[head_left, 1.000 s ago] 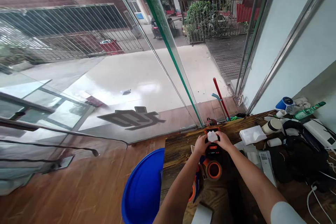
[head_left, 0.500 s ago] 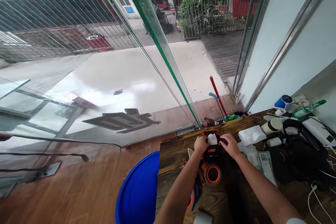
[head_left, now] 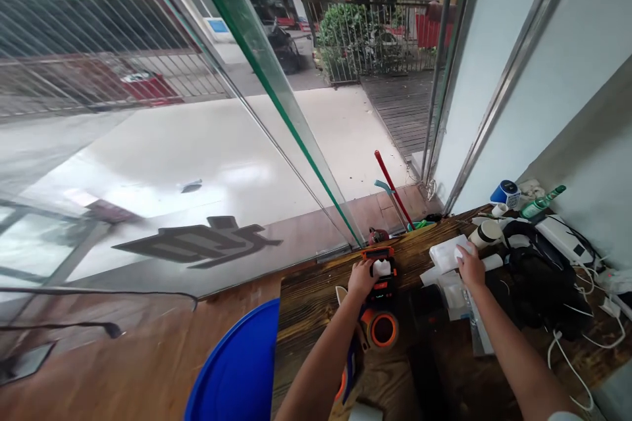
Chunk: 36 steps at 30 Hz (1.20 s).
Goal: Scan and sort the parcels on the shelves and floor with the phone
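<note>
At the table's far edge, my left hand (head_left: pixel 363 279) is closed on the left side of a black-and-orange device (head_left: pixel 383 291). A crumpled white tissue (head_left: pixel 380 268) lies in the device's upper part, by my fingertips. My right hand (head_left: pixel 471 268) reaches to a white pack of tissues (head_left: pixel 441 254) and pinches a white tissue (head_left: pixel 459 252) at its right end. Just nearer than the device sits a round piece with an orange ring (head_left: pixel 384 330). What my left fingertips press on is partly hidden.
A glass panel (head_left: pixel 296 118) rises beyond the wooden table (head_left: pixel 309 302). A blue round bin (head_left: pixel 232 368) stands left of it. Rightward lie a cream-lidded cup (head_left: pixel 486 233), a green bottle (head_left: pixel 543 202), a black bag (head_left: pixel 536 283) and white cables (head_left: pixel 557 358).
My right hand has left the device and moved right to the tissue pack. My left hand stays at the device. The camera view has turned slightly right.
</note>
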Tool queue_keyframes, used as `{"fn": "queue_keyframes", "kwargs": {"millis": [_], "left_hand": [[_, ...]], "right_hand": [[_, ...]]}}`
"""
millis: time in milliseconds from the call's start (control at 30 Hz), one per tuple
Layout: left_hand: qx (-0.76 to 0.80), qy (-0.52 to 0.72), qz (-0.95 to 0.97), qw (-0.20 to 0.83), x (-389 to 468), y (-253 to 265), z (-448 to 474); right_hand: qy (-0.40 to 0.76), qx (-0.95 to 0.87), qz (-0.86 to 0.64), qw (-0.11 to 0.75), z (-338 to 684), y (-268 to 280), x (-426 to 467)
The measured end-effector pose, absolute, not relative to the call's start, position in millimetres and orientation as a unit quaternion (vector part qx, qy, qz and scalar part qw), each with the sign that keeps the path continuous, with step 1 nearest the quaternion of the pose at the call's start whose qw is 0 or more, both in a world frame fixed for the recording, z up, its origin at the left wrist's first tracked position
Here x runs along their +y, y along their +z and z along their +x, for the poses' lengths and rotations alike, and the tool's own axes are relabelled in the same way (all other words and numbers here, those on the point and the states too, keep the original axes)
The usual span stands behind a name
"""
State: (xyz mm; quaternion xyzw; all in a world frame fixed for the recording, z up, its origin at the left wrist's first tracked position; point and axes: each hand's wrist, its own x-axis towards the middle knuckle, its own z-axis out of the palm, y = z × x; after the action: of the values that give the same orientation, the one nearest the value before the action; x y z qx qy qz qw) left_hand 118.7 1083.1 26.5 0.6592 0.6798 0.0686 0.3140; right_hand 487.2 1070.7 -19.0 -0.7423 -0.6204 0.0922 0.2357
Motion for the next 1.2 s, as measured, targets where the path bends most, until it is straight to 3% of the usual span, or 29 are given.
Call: {"fn": "queue_keyframes", "kwargs": {"millis": [167, 400, 567, 667, 800, 967, 1100, 1200], "left_hand": [[0.714, 0.173, 0.604, 0.310, 1034.9, 39.7, 113.9], [0.709, 0.311, 0.556, 0.304, 931.9, 62.7, 112.9], [0.681, 0.357, 0.567, 0.296, 886.1, 89.7, 134.7], [0.629, 0.350, 0.621, 0.309, 880.5, 108.3, 158.1], [0.568, 0.320, 0.682, 0.332, 877.7, 131.3, 191.8], [0.581, 0.451, 0.574, 0.360, 859.5, 151.5, 208.1], [0.451, 0.506, 0.506, 0.533, 844.8, 163.5, 210.8], [0.353, 0.504, 0.424, 0.665, 835.4, 174.3, 224.8]], "right_hand": [[0.116, -0.650, -0.720, 0.214, 494.6, -11.6, 1078.0], [0.092, -0.714, -0.630, 0.290, 514.6, 0.5, 1086.0], [-0.062, -0.760, -0.502, 0.407, 499.8, 42.5, 1065.3], [-0.095, -0.816, -0.385, 0.420, 468.2, 76.8, 1024.7], [0.094, -0.851, -0.293, 0.425, 426.7, 120.7, 969.5], [0.318, -0.804, -0.290, 0.410, 429.7, 163.6, 938.9], [0.555, -0.669, -0.312, 0.383, 450.4, 184.3, 922.5], [0.669, -0.547, -0.329, 0.380, 454.8, 189.6, 912.1]]}}
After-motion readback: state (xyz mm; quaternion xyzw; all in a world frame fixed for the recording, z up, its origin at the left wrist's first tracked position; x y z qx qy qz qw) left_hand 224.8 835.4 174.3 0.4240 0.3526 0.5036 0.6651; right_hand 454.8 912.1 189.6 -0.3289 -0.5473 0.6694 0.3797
